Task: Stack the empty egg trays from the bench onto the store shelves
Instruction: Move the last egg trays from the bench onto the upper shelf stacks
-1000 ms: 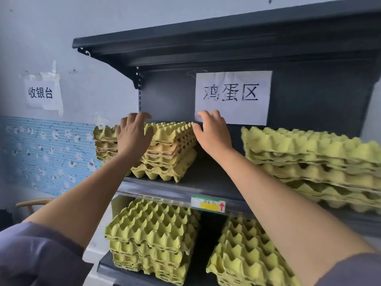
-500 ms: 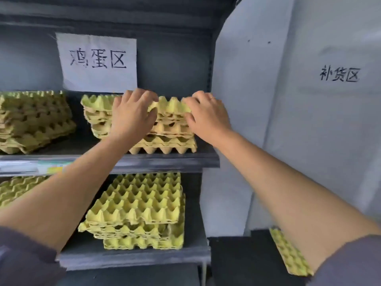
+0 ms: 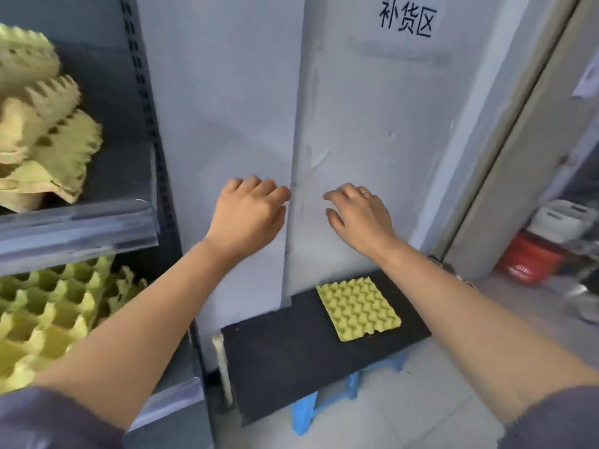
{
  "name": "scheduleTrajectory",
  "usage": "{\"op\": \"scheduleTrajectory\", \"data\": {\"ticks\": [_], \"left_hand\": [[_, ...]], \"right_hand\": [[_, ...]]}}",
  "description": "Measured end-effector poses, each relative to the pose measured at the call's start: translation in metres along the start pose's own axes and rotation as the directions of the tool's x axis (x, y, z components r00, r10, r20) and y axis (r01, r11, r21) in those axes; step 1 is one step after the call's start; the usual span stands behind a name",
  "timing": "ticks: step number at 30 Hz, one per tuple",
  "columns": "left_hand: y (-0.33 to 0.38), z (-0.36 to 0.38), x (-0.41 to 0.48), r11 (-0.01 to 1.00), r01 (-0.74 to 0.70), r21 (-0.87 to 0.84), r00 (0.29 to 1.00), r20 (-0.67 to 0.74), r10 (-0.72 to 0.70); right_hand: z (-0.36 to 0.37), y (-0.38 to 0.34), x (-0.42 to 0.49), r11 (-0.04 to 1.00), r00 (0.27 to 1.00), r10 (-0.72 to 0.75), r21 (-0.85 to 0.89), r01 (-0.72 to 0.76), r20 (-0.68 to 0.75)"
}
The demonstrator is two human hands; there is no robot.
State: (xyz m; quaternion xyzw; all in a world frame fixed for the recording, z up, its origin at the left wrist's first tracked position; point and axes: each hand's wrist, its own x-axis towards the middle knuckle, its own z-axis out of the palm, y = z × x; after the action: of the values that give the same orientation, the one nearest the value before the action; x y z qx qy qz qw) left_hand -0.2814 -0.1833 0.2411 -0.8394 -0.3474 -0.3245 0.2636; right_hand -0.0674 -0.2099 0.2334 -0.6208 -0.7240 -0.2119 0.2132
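One yellow egg tray [image 3: 358, 308] lies flat on the black bench [image 3: 291, 354], near its far right corner against the wall. My left hand [image 3: 249, 215] and my right hand [image 3: 358, 215] hang in the air side by side above the bench, both empty, fingers loosely curled and apart. At the left, a stack of egg trays [image 3: 39, 131] sits on the upper grey shelf [image 3: 77, 228]. Another stack of trays [image 3: 48, 315] fills the lower shelf, partly behind my left forearm.
A grey wall panel with a black label [image 3: 406, 19] stands behind the bench. Blue stool legs [image 3: 304, 413] show under the bench. At the right, a door frame [image 3: 505, 140], a red bucket [image 3: 531, 260] and white containers sit on the floor.
My hands have let go of the tray stack on the upper shelf and pulled away. The view has swung right and down toward the bench with the single tray.
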Motion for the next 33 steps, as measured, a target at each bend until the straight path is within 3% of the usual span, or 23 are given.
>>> {"op": "scheduleTrajectory", "data": {"ticks": [7, 19, 24, 33], "left_hand": [[0.061, 0.124, 0.026, 0.980, -0.015, -0.198, 0.988, 0.149, 0.045], [0.177, 0.297, 0.047, 0.972, 0.116, -0.203, 0.911, 0.412, -0.023], [0.215, 0.358, 0.038, 0.951, 0.246, -0.189, 0.823, 0.559, -0.102], [0.247, 0.456, 0.001, 0.911, 0.401, -0.091, 0.596, 0.782, -0.184]], "right_hand": [[0.078, 0.100, -0.043, 0.991, 0.961, 0.133, -0.061, -0.122, 0.242], [0.190, 0.274, -0.084, 0.981, 0.878, 0.170, 0.011, -0.196, 0.447], [0.235, 0.329, -0.100, 0.973, 0.805, 0.168, 0.036, -0.229, 0.569], [0.326, 0.382, -0.129, 0.924, 0.681, 0.238, 0.055, -0.379, 0.693]]}}
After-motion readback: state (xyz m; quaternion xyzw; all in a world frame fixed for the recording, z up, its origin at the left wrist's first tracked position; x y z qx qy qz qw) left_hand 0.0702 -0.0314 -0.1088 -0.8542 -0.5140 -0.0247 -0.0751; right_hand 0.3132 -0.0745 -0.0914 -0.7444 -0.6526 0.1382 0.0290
